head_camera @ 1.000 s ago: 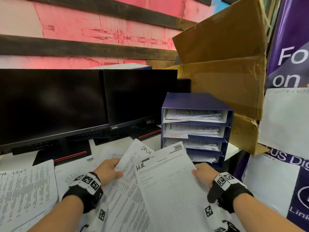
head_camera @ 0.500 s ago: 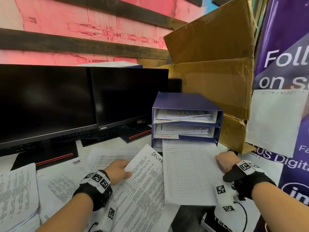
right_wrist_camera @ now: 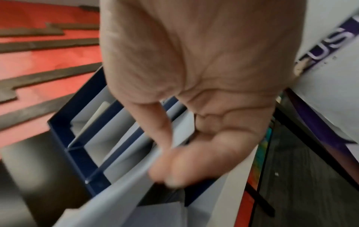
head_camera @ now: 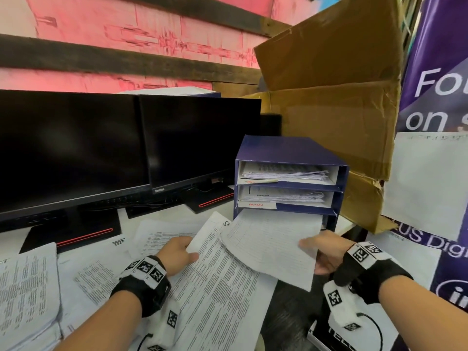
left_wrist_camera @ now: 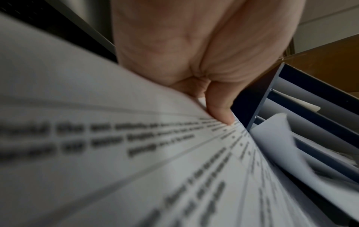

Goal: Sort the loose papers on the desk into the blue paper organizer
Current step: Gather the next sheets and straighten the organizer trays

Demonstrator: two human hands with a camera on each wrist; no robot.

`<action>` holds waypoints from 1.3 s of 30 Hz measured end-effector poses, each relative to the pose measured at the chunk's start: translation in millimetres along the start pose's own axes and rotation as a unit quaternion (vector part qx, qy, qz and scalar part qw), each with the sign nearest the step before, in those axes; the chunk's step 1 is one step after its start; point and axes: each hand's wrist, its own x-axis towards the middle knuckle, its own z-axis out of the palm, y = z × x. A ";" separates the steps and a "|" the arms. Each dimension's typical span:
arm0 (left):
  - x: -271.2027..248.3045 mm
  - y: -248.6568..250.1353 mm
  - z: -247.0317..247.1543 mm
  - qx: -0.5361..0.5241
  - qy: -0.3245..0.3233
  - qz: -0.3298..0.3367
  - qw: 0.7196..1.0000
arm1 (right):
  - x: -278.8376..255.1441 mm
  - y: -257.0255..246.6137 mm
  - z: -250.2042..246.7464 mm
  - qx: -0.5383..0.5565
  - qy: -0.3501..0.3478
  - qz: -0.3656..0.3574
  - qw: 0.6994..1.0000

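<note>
white ruled sheet (head_camera: pixel 273 247) sits with its far edge in the third slot of the blue paper organizer (head_camera: pixel 291 150), pinched by the right hand (head_camera: pixel 326 252). keep it flat and push straight so it doesn't buckle. left hand (head_camera: pixel 177 254) pinches a printed sheet (head_camera: pixel 217 287) over the bench (head_camera: pixel 174 211); hold it clear.

We see thin white paper sheets (head_camera: pixel 271 247) printed in matt black, a blue paper organizer (head_camera: pixel 291 150) of smooth card-like board, and glossy black monitors (head_camera: pixel 76 148). The cardboard box (head_camera: pixel 329 97) looks creased, matt and torn at its edge; the wall's wooden slats (head_camera: pixel 126 59) look rough.
</note>
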 end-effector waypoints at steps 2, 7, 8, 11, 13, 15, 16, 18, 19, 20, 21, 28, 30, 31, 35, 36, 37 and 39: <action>2.2 -0.7 2.5 -0.011 -0.003 -0.001 1.000 | 0.1 3.7 -4.9 -0.026 -0.002 0.015 1.000; 1.9 -2.5 1.1 -0.019 -0.005 -0.005 1.000 | 8.4 -7.6 -3.0 0.176 0.085 -0.032 0.980; 1.9 -4.2 -0.3 -0.020 -0.003 -0.008 1.000 | 9.0 -10.0 -0.8 0.224 0.100 -0.045 0.968; 2.4 -9.3 -4.3 -0.026 0.000 -0.021 0.999 | 7.4 -11.3 2.5 0.242 0.049 -0.059 0.967; 3.0 -10.6 -5.4 -0.026 0.000 -0.025 0.999 | 4.4 -6.1 2.2 0.136 -0.001 -0.025 0.990; 3.4 -10.7 -5.4 -0.029 -0.001 -0.028 0.999 | 5.3 -2.2 1.9 0.054 -0.008 -0.012 0.998; 3.5 -10.5 -5.4 -0.033 -0.003 -0.029 0.999 | 6.8 -2.3 2.9 0.050 0.017 -0.018 0.998; 3.9 -10.7 -5.6 -0.031 -0.003 -0.027 0.999 | 5.2 -5.9 5.4 0.092 0.070 -0.031 0.993; 3.5 -10.7 -6.1 -0.028 -0.002 -0.024 0.999 | 5.6 -8.5 4.9 0.125 0.092 -0.033 0.987; 3.1 -11.3 -6.6 -0.026 -0.001 -0.021 0.999 | 5.8 -11.0 4.0 0.164 0.108 -0.033 0.980; 2.9 -12.1 -7.0 -0.025 0.000 -0.019 0.999 | 5.4 -12.5 3.4 0.199 0.118 -0.031 0.972; 0.9 -11.4 -6.0 -0.027 0.004 -0.015 1.000 | 11.5 0.6 18.3 0.127 0.107 -0.045 0.985; 0.9 -11.4 -7.2 -0.023 0.003 -0.016 1.000 | 14.9 1.1 21.6 0.116 0.134 -0.070 0.982; 1.4 -12.5 -8.2 -0.021 0.004 -0.017 1.000 | 13.6 -0.4 23.1 0.098 0.135 -0.084 0.983; 0.6 -13.5 -9.7 -0.021 0.007 -0.019 1.000 | 6.8 -3.7 23.0 -0.001 0.080 -0.135 0.988; -0.1 -13.0 -9.2 -0.021 0.006 -0.018 1.000 | 6.8 -4.8 20.3 -0.012 0.072 -0.144 0.987; 0.3 -12.6 -8.6 -0.019 0.005 -0.017 1.000 | 6.9 -6.1 16.4 -0.017 0.075 -0.149 0.986; 0.1 -9.8 -8.3 -0.006 0.000 -0.012 1.000 | 11.3 -7.3 8.8 0.018 0.109 -0.151 0.982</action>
